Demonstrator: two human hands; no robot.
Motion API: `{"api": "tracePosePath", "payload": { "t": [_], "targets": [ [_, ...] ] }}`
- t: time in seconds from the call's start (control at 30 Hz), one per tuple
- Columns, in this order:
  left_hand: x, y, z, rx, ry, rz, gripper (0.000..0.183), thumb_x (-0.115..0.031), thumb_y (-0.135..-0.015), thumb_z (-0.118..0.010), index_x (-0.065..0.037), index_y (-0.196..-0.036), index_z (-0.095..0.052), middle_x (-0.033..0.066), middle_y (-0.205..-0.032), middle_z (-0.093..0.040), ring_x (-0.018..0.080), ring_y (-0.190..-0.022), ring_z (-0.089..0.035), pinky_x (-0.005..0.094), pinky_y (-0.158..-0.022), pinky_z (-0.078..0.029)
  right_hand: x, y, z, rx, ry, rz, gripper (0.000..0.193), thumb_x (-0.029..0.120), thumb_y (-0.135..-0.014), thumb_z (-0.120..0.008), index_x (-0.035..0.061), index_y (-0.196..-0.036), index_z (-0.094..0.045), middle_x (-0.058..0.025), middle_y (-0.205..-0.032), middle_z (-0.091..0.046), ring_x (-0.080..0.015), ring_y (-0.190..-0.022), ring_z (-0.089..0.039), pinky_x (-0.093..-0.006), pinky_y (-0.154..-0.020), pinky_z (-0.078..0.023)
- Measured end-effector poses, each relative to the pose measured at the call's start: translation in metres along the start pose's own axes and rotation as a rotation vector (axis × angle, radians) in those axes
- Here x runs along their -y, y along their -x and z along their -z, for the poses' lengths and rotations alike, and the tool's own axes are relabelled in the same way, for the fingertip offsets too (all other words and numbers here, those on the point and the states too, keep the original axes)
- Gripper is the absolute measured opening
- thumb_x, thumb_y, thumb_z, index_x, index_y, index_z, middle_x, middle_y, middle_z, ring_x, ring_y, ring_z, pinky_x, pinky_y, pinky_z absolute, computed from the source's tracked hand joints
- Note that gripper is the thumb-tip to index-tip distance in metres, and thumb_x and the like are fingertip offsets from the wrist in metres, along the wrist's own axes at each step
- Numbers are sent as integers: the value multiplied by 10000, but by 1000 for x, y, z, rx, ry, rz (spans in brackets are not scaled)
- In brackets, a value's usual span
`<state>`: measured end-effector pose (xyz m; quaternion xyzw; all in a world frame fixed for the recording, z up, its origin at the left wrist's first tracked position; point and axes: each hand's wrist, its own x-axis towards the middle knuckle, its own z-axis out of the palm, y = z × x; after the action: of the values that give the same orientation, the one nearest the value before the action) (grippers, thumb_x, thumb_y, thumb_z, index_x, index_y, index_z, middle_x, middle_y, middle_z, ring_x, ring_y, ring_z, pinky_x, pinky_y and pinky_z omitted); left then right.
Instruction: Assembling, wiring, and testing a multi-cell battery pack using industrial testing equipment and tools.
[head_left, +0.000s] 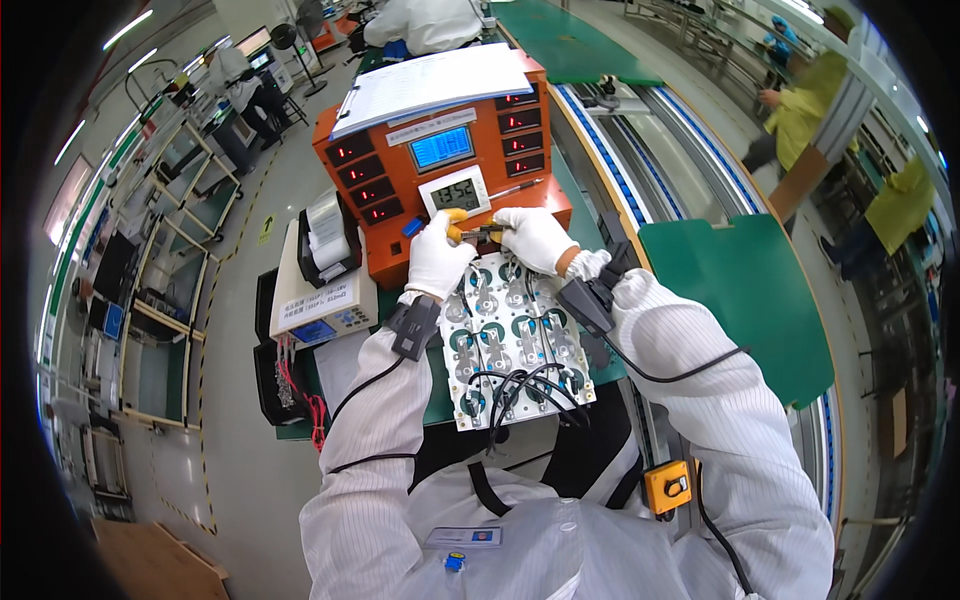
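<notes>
My left hand (440, 258), in a white glove with yellow fingertips, is pinched closed just above the far edge of a white panel. Facing it, my right hand (535, 240) is likewise closed in a white glove. A small dark connector-like piece (482, 235) lies between the fingertips of both hands; its exact kind is too small to tell. Below them sits the white panel (462, 408) with rows of round metal fixtures on green discs. Black cables (520, 380) loop over its near part and hang past the front edge.
Behind my hands stands an orange test box (390, 240) with red displays, a clipboard (435, 88) on top and a digital clock (455, 190) leaning on it. A white instrument (325, 300) is at left. On the right run a conveyor (650, 165) and a green board (735, 290).
</notes>
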<state>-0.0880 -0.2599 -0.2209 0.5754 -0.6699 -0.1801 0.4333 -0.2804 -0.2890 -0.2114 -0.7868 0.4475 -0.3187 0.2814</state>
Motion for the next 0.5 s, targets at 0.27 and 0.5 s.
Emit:
{"api": "tracePosePath", "payload": {
  "t": [0.27, 0.5],
  "targets": [
    [16, -2, -13, -68, -130, -129, 157, -138, -828, -716, -4, -904, -688, 133, -751, -681, 212, -659, -661, 319, -618, -495, -11, 0, -2, 44, -141, -67, 265, 56, -858, -616, 18, -1109, -691, -197, -934, -705, -318, -823, -691, -350, -788, -530],
    [12, -1, -7, -19, -157, -82, 225, -188, -783, -704, -36, -949, -697, 195, -920, -691, 367, -872, -670, 427, -769, -535, -5, -3, -4, 38, -17, -14, 257, 91, -870, -614, 18, -1103, -695, -213, -975, -699, -357, -894, -678, -375, -838, -522]
  ]
}}
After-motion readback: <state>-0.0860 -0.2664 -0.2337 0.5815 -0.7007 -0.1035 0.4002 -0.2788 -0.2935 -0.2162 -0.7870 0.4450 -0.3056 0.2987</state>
